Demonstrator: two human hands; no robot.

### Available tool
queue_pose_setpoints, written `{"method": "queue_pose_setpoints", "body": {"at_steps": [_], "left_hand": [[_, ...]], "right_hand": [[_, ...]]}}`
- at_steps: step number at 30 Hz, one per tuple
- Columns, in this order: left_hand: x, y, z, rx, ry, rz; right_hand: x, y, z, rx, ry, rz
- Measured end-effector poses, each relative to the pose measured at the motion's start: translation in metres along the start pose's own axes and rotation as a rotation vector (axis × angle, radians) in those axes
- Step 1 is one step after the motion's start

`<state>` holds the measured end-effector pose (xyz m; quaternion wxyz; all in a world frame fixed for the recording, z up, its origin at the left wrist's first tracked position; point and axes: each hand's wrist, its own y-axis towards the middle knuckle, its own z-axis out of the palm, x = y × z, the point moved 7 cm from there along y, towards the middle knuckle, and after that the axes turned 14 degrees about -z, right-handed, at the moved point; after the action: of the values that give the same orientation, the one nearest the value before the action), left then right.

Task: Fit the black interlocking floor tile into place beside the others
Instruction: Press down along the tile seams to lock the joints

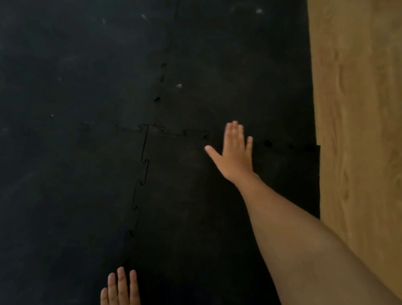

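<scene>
The black interlocking floor tile [190, 212] lies flat at the lower right, its toothed edges meeting the neighbouring black tiles [69, 67] along a far seam and a left seam. My right hand [235, 153] rests flat and open on the far seam, fingers spread over the joint. My left hand [122, 293] lies flat and open at the bottom edge, on the near end of the left seam. Neither hand holds anything. Small gaps show in the far seam to the right of my right hand.
Wooden floor [373, 118] runs along the right side, beside the tiles' straight edge. A few pale specks [179, 86] lie on the far tiles. Black matting fills the left and far parts of the view.
</scene>
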<state>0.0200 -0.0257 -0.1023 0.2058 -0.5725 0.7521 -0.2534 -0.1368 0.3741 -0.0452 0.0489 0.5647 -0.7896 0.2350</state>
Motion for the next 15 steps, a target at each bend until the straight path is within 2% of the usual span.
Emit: {"method": "queue_pose_setpoints", "body": {"at_steps": [2,4,6,8,12,15], "left_hand": [[-0.006,-0.001,-0.006,-0.073,0.052,0.035],[-0.014,0.004,-0.01,-0.068,-0.081,0.013],[-0.008,0.0,-0.003,-0.088,-0.072,-0.01],[-0.003,0.002,0.004,0.086,-0.048,-0.114],[-0.018,0.004,-0.022,0.11,0.123,-0.255],[-0.039,0.001,-0.047,0.038,-0.002,-0.179]], "right_hand": [[-0.03,-0.01,0.006,0.066,-0.044,0.072],[-0.037,-0.01,0.014,0.147,-0.07,0.043],[-0.037,-0.005,0.017,0.178,-0.049,0.039],[-0.037,-0.003,0.015,0.224,-0.007,0.046],[-0.037,-0.003,0.01,0.321,0.058,0.049],[-0.037,-0.005,0.003,0.272,0.142,0.0]]}}
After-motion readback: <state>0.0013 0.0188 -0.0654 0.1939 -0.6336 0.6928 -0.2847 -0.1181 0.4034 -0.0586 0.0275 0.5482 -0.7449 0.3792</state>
